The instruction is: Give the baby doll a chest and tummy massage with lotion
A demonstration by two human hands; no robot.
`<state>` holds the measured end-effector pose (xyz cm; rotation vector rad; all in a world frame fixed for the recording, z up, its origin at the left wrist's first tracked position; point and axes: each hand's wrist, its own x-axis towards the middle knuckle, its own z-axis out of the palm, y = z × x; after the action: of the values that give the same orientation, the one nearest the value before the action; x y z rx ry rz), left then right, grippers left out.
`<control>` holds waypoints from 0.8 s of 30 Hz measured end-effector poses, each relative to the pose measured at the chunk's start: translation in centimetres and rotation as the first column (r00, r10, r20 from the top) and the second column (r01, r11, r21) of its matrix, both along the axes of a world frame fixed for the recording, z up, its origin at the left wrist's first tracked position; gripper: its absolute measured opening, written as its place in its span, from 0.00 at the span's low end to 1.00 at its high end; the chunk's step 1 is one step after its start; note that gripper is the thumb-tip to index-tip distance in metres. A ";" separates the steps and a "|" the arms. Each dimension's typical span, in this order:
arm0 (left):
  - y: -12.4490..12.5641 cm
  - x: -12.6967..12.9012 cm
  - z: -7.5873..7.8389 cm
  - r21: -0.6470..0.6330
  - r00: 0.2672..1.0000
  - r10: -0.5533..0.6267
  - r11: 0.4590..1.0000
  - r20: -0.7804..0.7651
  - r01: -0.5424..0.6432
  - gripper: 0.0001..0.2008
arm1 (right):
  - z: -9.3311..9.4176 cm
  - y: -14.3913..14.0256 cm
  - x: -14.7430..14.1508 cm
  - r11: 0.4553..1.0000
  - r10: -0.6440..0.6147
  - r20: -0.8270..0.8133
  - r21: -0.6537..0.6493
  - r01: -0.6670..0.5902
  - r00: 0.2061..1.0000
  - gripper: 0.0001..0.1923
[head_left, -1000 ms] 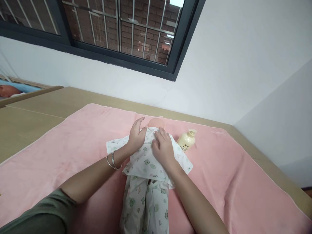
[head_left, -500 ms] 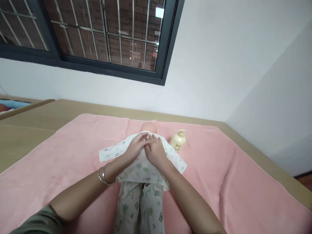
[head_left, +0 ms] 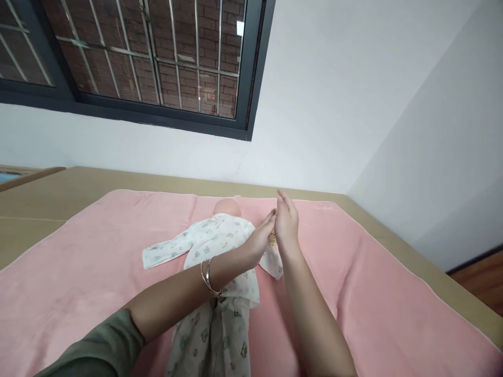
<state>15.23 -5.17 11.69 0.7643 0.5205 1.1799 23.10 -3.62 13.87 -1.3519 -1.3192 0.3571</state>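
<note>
On the pink cloth lies a baby doll [head_left: 226, 207] with its bald head at the far end. It wears a white printed top [head_left: 220, 235] and matching trousers [head_left: 210, 335]. Both of my hands are over its right side. My left hand [head_left: 257, 245], with silver bangles at the wrist, has its fingers stretched out and its palm turned to the right. My right hand [head_left: 286, 225] faces it, upright and flat, the fingertips close together or touching. A sliver of the cream pump bottle [head_left: 272, 239] shows between the hands; most of it is hidden. Neither hand visibly grips anything.
The pink cloth [head_left: 98, 251] covers much of a tan surface [head_left: 118, 177] that meets a white wall [head_left: 334, 94]. Above is a dark-framed window [head_left: 157, 118] with metal bars. At the left edge stands a wooden rail [head_left: 33, 177].
My hands have left the doll's chest and moved right, in front of the bottle, turning palm to palm. The top's far-side sleeve and chest now show more. The view has shifted slightly right.
</note>
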 end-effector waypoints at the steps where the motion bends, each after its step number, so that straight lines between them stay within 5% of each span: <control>1: 0.2 0.2 0.4 -0.035 1.000 -0.005 0.999 -0.011 0.004 0.24 | 0.1 0.5 1.1 0.998 -0.065 0.074 0.012 0.064 0.995 0.31; 5: 2.1 0.1 2.3 -0.196 0.997 0.065 0.978 -0.051 -0.073 0.26 | 0.0 1.8 3.0 0.994 -0.082 0.323 -0.044 0.102 0.943 0.29; 9: 3.8 0.0 3.3 -0.251 0.995 -0.050 0.965 0.092 0.072 0.26 | -0.5 2.1 1.9 0.973 0.077 0.524 -0.224 0.050 0.849 0.28; 15: 3.4 -0.8 3.6 -0.247 0.952 -0.154 0.944 0.263 0.220 0.25 | -0.2 1.7 0.6 0.964 0.077 0.695 -0.236 0.126 0.715 0.27; 21: 0.9 -4.6 3.9 -0.275 0.954 -0.213 0.923 0.213 0.268 0.29 | 0.0 1.5 0.3 0.950 0.069 0.620 -0.281 0.139 0.782 0.33; 24: -0.7 -7.4 4.1 -0.193 0.954 -0.262 0.938 0.147 0.288 0.30 | -0.1 0.5 -2.1 0.964 0.122 0.513 -0.266 0.021 0.850 0.34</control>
<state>7.78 -5.87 15.79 0.5575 0.4162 0.8864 21.04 -3.09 13.75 -1.7187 -1.8139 0.2036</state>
